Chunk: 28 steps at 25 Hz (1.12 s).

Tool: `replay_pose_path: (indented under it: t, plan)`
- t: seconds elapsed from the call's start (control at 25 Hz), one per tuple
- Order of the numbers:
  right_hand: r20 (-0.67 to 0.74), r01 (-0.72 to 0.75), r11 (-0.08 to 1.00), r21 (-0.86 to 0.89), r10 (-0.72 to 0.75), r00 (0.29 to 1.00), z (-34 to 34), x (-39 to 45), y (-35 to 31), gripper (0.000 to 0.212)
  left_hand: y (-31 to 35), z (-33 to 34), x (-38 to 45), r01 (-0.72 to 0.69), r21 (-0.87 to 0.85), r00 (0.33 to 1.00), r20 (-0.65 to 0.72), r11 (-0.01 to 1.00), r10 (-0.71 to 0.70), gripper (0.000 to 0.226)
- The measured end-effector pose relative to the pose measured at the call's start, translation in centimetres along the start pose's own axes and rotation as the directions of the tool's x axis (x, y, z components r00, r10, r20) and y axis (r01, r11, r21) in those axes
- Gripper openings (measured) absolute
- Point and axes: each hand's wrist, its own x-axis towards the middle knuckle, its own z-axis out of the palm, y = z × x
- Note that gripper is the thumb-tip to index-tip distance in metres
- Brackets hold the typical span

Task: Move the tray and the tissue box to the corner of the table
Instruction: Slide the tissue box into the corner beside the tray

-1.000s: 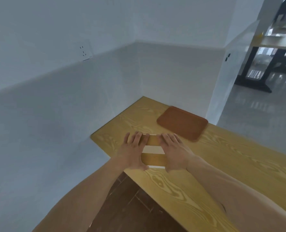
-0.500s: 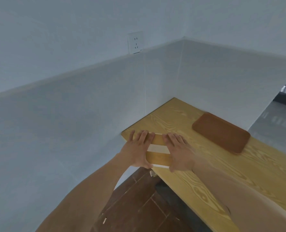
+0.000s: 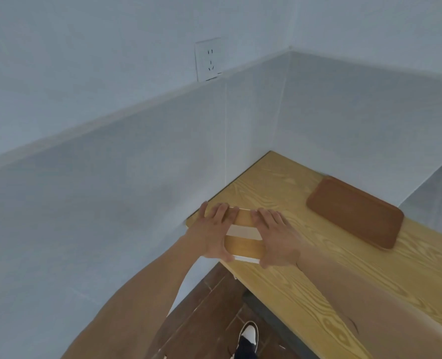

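Currently the left hand (image 3: 213,232) and right hand (image 3: 275,238) clamp the wood-topped white tissue box (image 3: 243,235), apparently at the table's (image 3: 344,275) near corner. Next, release; fetch the brown rectangular tray (image 3: 354,212).

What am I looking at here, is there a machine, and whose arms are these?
No machine: a person wears a camera on the head, looking forward and down, so the arms are their own. The left hand and the right hand clasp the two ends of a wooden tissue box with a white slot on top. It sits at the near corner of a yellow wooden table, beside the wall. A brown tray lies flat farther back, against the other wall. A wall socket is above, and a shoe shows on the floor below.
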Motion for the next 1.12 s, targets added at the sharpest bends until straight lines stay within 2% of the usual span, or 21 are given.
replay_pose_path:
  t: [0.6, 1.12]
  plan:
    - [0.100, -0.231, 0.953, 0.193, 0.215, 0.971, 3.1, 9.4, 12.4, 0.134, -2.0, 0.4, 19.7, -0.211, 0.021, 0.971, 0.123, 0.977, 0.207, 0.130]
    - [0.214, -0.478, 0.850, 0.223, 0.436, 0.874, 6.0, 19.2, 18.5, 0.135, -6.1, 2.5, 36.2, -0.404, 0.027, 0.867, 0.330, 0.914, 0.374, 0.134]
